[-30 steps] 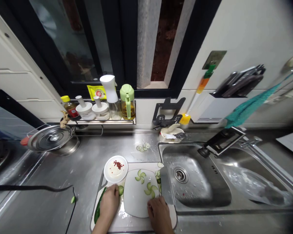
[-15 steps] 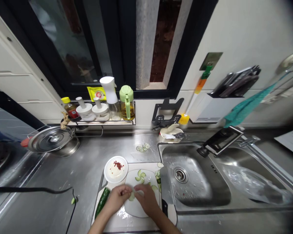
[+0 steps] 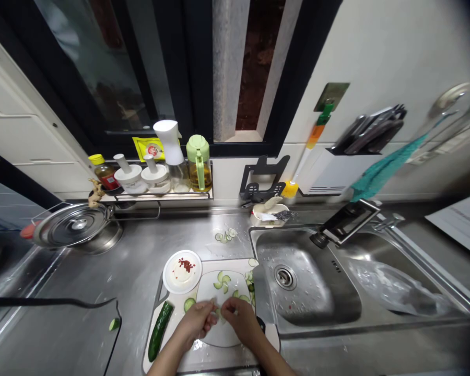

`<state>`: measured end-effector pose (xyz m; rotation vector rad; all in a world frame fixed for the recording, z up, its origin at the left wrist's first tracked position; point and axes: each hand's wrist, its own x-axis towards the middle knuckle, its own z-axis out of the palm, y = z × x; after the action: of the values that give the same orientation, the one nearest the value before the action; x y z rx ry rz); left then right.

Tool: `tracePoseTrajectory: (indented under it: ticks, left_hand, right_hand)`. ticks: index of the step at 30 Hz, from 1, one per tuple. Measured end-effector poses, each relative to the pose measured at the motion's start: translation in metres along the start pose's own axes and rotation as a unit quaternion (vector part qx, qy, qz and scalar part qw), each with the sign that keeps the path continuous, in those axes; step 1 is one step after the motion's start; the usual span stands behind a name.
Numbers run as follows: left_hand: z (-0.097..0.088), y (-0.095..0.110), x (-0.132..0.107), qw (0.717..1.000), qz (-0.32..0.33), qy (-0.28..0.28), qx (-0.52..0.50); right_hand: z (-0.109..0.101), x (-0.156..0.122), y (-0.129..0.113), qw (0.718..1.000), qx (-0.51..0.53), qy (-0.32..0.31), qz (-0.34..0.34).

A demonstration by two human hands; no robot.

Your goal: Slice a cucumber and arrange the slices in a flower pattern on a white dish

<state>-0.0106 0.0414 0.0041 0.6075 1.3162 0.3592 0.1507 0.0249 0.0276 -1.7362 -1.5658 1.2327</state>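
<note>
Left hand [image 3: 199,319] and right hand [image 3: 241,316] seemingly pinch cucumber [image 3: 220,314].

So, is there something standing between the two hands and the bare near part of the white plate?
Nothing visible blocks the left hand or the right hand from the near part of the plate. Cucumber slices lie farther up on it, one group partly hidden behind the right hand.
</note>
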Motion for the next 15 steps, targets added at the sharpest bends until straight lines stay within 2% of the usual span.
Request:
tracePoseTrajectory:
  ticks: [7, 12, 15]
  left_hand:
    - [0.006, -0.001, 0.011, 0.998, 0.003, -0.002, -0.062]
    - [0.003, -0.002, 0.016, 0.998, 0.031, 0.011, -0.048]
    - [0.004, -0.004, 0.018, 0.998, 0.061, 0.023, 0.002]
  right_hand:
    - [0.002, -0.005, 0.009, 1.000, 0.019, 0.001, 0.016]
    - [0.007, -0.006, 0.022, 0.998, 0.020, 0.007, 0.059]
    - [0.010, -0.008, 0.026, 0.996, 0.016, -0.001, 0.084]
